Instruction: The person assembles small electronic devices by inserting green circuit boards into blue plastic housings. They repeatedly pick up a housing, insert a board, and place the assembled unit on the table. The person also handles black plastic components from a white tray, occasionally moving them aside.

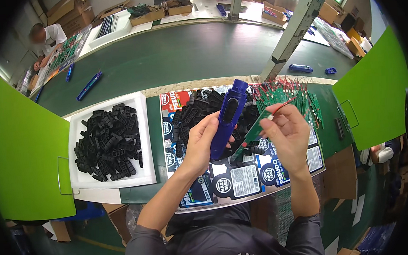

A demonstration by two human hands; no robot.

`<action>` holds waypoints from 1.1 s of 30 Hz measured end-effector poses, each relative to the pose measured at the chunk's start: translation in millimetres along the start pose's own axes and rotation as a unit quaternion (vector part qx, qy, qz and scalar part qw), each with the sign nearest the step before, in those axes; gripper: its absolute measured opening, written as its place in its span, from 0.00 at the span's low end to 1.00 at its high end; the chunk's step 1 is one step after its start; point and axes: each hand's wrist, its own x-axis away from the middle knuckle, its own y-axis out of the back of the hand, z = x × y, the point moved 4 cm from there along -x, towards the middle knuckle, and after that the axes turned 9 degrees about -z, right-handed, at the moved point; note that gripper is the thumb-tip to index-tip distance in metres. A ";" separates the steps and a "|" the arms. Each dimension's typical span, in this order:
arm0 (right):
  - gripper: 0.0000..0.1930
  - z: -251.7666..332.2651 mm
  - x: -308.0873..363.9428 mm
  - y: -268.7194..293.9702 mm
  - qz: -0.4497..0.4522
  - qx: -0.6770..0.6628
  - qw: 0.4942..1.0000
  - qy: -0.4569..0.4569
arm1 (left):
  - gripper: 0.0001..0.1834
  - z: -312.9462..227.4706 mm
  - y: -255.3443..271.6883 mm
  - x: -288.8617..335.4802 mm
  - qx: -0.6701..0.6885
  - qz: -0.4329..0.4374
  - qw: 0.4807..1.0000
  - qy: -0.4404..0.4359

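Note:
My left hand (204, 141) is closed round a blue plastic housing (225, 131), a long tube with a round open-looking end at the top and a black oval panel on its face. In my right hand (287, 130) a narrow green circuit board (255, 133) with a red wire is pinched between thumb and fingers. The board slants down toward the housing's lower part; whether they touch I cannot tell. Behind the housing lies a heap of black ribbed plastic parts (189, 116). To the right of it are many green circuit boards (281, 98) with red wires.
A white foam tray (147, 144) of black parts stands at the left. Under my hands lies a printed sheet (226, 198). Green panels (27, 150) flank both sides. A metal post (293, 35) rises behind. Blue housings (89, 85) lie on the green belt (172, 55). Other people sit beyond.

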 end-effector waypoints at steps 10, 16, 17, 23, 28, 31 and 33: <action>0.12 -3.1 0.7 -34.5 -0.004 0.025 0.998 0.059 | 0.25 -4.6 -6.2 8.0 -0.017 0.010 0.999 -0.032; 0.11 -8.9 1.7 -34.7 0.001 0.033 0.998 0.055 | 0.24 -6.1 -5.9 8.6 -0.008 0.015 0.999 -0.029; 0.11 -8.8 2.2 -35.5 0.001 0.029 0.998 0.053 | 0.24 -6.2 -5.8 8.4 -0.009 0.014 0.999 -0.029; 0.11 -9.1 0.8 -32.1 0.008 0.031 0.999 0.040 | 0.24 -5.7 -7.8 7.8 -0.014 0.014 1.000 -0.023; 0.10 -5.7 -4.4 -30.2 0.032 0.040 0.999 0.016 | 0.24 -5.2 -8.7 7.6 -0.027 0.007 0.999 -0.019; 0.10 -5.7 -6.9 -30.4 0.036 0.045 0.998 0.020 | 0.25 -3.9 -8.3 7.8 -0.033 0.007 0.999 -0.018; 0.10 -3.1 -7.8 -28.7 0.030 0.035 0.999 0.010 | 0.25 -4.6 -9.3 6.5 -0.031 0.013 0.999 -0.025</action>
